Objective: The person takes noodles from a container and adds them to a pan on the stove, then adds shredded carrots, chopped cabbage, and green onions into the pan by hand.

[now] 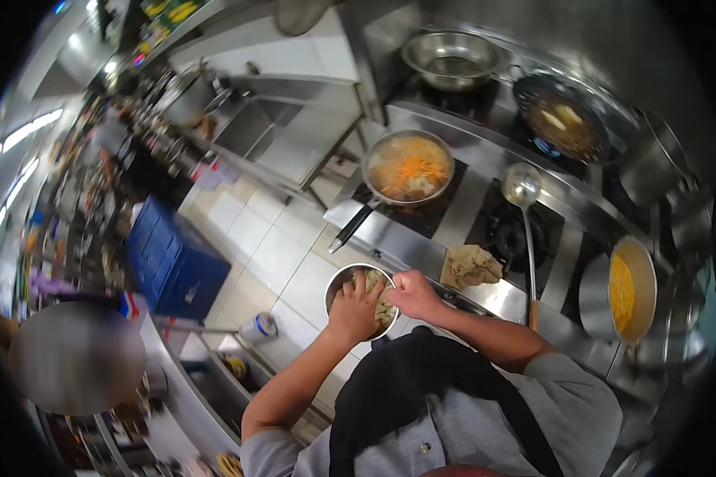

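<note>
A round metal bowl (332, 296) with pale chopped food (386, 312) is held in front of the body. My left hand (356, 308) reaches into it, its fingers apart over the food; whether they pinch any is too small to tell. At the right side of the bowl my right hand (414, 294) is closed on the rim. Beyond the bowl, a frying pan (410, 168) with orange shreds and other food sits on a burner, its black handle pointing toward the bowl. A crumpled brown cloth (472, 266) lies right of my right hand.
A ladle (523, 191) lies across the stove by an unused burner (513, 230). Farther back are a wok of oil (561, 119) over a blue flame and a steel bowl (452, 62). Yellow food fills a pot (633, 294) at right. A blue bin (171, 258) and a person (127, 147) are left.
</note>
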`<control>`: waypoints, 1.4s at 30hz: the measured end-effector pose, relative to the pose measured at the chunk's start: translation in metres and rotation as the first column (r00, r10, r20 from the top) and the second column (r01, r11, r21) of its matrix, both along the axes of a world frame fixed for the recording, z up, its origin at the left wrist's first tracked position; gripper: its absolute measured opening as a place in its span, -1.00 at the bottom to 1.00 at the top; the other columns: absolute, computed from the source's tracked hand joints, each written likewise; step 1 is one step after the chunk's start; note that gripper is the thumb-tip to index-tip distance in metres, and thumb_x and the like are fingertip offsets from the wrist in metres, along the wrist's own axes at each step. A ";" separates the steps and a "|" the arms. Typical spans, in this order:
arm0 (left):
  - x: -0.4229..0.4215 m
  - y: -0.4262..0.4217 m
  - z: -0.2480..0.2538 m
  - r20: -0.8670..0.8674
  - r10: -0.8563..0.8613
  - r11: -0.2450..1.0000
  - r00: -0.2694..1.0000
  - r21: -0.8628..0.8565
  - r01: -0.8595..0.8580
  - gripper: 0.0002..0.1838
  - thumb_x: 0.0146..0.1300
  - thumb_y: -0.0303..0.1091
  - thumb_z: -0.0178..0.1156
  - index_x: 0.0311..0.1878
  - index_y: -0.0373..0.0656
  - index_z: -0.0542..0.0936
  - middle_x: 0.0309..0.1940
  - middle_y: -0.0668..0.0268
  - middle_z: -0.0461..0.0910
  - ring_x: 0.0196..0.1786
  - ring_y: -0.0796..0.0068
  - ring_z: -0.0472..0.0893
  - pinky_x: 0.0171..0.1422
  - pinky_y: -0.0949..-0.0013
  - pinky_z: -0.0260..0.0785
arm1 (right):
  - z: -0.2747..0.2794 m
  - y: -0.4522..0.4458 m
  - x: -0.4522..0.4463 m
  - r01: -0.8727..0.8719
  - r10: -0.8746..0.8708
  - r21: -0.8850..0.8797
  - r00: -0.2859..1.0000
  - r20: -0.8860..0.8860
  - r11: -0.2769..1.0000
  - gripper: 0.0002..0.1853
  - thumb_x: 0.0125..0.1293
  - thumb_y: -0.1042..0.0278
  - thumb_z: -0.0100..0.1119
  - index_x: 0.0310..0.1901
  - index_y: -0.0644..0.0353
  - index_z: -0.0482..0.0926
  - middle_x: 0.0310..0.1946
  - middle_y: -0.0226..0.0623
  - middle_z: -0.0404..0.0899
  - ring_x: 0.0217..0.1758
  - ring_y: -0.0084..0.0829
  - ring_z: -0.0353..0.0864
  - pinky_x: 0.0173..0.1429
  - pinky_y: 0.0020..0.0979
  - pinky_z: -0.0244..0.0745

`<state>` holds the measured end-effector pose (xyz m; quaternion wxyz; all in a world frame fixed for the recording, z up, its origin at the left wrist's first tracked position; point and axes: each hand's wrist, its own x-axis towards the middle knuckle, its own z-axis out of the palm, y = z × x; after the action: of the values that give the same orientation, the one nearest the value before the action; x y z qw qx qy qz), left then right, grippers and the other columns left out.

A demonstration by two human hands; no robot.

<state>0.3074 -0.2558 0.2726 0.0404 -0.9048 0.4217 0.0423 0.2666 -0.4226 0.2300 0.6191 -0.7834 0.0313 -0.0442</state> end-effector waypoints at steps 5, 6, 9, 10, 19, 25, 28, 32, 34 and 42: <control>0.025 -0.033 -0.009 0.052 -0.232 0.972 0.971 -0.030 0.233 -0.29 -0.12 -0.15 0.40 0.18 -0.02 0.42 0.15 -0.12 0.37 -0.09 -0.06 0.63 -0.05 0.10 0.56 | -0.002 -0.019 -0.005 0.246 -0.239 -0.094 0.968 0.080 0.965 -0.70 0.00 0.33 0.17 -0.67 0.33 0.31 -0.78 -0.10 0.29 -0.68 -0.48 0.22 -0.58 -0.19 0.12; 0.030 -0.038 -0.010 0.049 -0.266 0.963 0.963 -0.032 0.267 -0.26 -0.12 -0.16 0.41 0.22 0.00 0.41 0.09 -0.06 0.41 -0.12 0.02 0.64 -0.09 0.13 0.56 | 0.000 -0.022 -0.007 0.283 -0.279 -0.075 0.959 0.057 0.956 -0.69 0.00 0.33 0.17 -0.68 0.32 0.30 -0.78 -0.13 0.27 -0.67 -0.50 0.22 -0.57 -0.21 0.14; 0.048 -0.051 -0.017 0.061 -0.370 0.926 0.927 -0.057 0.373 -0.34 -0.11 -0.19 0.41 0.14 -0.04 0.44 -0.07 0.05 0.47 -0.17 0.11 0.66 -0.17 0.20 0.57 | 0.005 -0.024 -0.013 0.414 -0.414 0.039 0.910 -0.005 0.909 -0.66 -0.01 0.36 0.18 -0.69 0.29 0.23 -0.79 -0.22 0.17 -0.67 -0.51 0.15 -0.58 -0.22 0.09; 0.054 -0.055 -0.018 0.023 -0.368 0.925 0.930 -0.090 0.369 -0.37 -0.11 -0.20 0.40 0.10 -0.05 0.45 -0.09 0.05 0.47 -0.17 0.12 0.66 -0.18 0.20 0.57 | 0.007 -0.027 -0.015 0.445 -0.445 -0.015 0.896 -0.003 0.895 -0.67 0.02 0.38 0.17 -0.69 0.25 0.23 -0.79 -0.32 0.17 -0.66 -0.57 0.16 -0.60 -0.28 0.09; 0.048 -0.084 -0.003 -0.451 -0.231 0.972 0.862 -0.073 0.223 -0.27 -0.02 -0.16 0.34 0.25 -0.10 0.32 -0.03 -0.07 0.58 -0.01 -0.14 0.62 0.12 0.04 0.48 | 0.010 -0.036 -0.024 0.599 -0.598 0.015 0.801 -0.012 0.801 -0.68 0.03 0.32 0.17 -0.69 0.26 0.29 -0.79 -0.27 0.21 -0.66 -0.55 0.23 -0.58 -0.27 0.14; 0.042 -0.084 -0.034 -0.351 -0.349 0.934 0.869 -0.212 0.289 -0.21 -0.04 -0.21 0.35 0.33 0.02 0.28 0.07 -0.13 0.51 0.09 -0.17 0.57 0.17 -0.02 0.44 | -0.016 -0.042 -0.032 0.652 -0.652 -0.026 0.754 -0.082 0.758 -0.68 0.04 0.33 0.18 -0.70 0.23 0.30 -0.79 -0.31 0.20 -0.67 -0.58 0.22 -0.59 -0.29 0.14; 0.050 -0.099 -0.029 -0.463 -0.308 0.951 0.831 -0.185 0.249 -0.27 -0.02 -0.28 0.33 0.29 0.05 0.32 -0.01 -0.06 0.57 0.02 -0.14 0.59 0.10 -0.03 0.46 | -0.021 -0.049 -0.027 0.651 -0.651 0.024 0.759 -0.012 0.759 -0.68 0.04 0.38 0.19 -0.71 0.21 0.28 -0.80 -0.39 0.19 -0.67 -0.61 0.15 -0.59 -0.30 0.08; 0.055 -0.115 -0.016 -0.366 -0.381 0.920 0.849 -0.239 0.310 -0.39 -0.05 -0.33 0.32 0.14 -0.02 0.40 -0.09 -0.01 0.57 -0.04 -0.06 0.63 0.03 0.01 0.50 | -0.012 -0.070 -0.019 0.634 -0.634 0.033 0.773 0.010 0.773 -0.68 0.03 0.44 0.19 -0.71 0.19 0.24 -0.78 -0.49 0.17 -0.64 -0.66 0.12 -0.60 -0.36 0.03; 0.063 -0.124 -0.007 -0.323 -0.388 0.912 0.863 -0.271 0.308 -0.42 -0.05 -0.34 0.32 0.12 -0.01 0.42 -0.08 -0.01 0.56 -0.07 -0.05 0.63 0.02 0.01 0.50 | -0.008 -0.081 -0.009 0.648 -0.646 -0.007 0.760 0.076 0.761 -0.66 0.02 0.45 0.19 -0.72 0.20 0.21 -0.77 -0.51 0.15 -0.63 -0.69 0.10 -0.61 -0.38 0.00; 0.107 -0.155 0.027 -0.266 -0.384 0.839 0.884 -0.501 0.214 -0.50 -0.04 -0.39 0.36 0.04 -0.03 0.48 -0.11 0.05 0.55 -0.04 -0.10 0.59 0.06 0.04 0.45 | 0.033 -0.123 0.030 0.612 -0.613 0.036 0.787 0.069 0.790 -0.68 0.01 0.40 0.16 -0.75 0.24 0.27 -0.82 -0.39 0.20 -0.68 -0.62 0.15 -0.62 -0.30 0.05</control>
<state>0.4147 -0.4109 0.2994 -0.2445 -0.7870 0.5580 0.0976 0.2968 -0.5455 0.2627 0.5769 -0.7249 0.2598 -0.2725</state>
